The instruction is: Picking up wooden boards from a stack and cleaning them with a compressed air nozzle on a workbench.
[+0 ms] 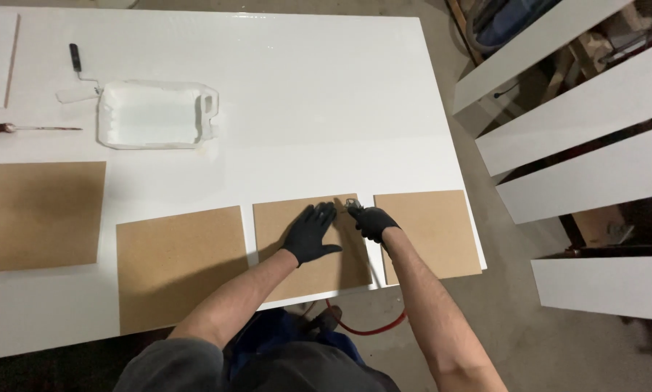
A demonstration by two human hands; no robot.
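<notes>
Both my hands wear black gloves. My left hand (311,232) lies flat, fingers spread, on the middle brown fibreboard panel (318,272) near the white table's front edge. My right hand (373,221) is closed around a small dark metal tool (355,206) whose tip points at the far right corner of that panel. A red hose (369,330) hangs below the table edge under my right arm. Another brown panel (431,229) lies just right of my right hand, and a third (177,265) lies left of the middle one.
A large white glossy table (304,94) carries a white paint tray (155,115), a small roller (75,80), a red-handled screwdriver (21,128) and a bigger brown panel (35,214) at far left. White painted boards (580,123) lean on a rack to the right.
</notes>
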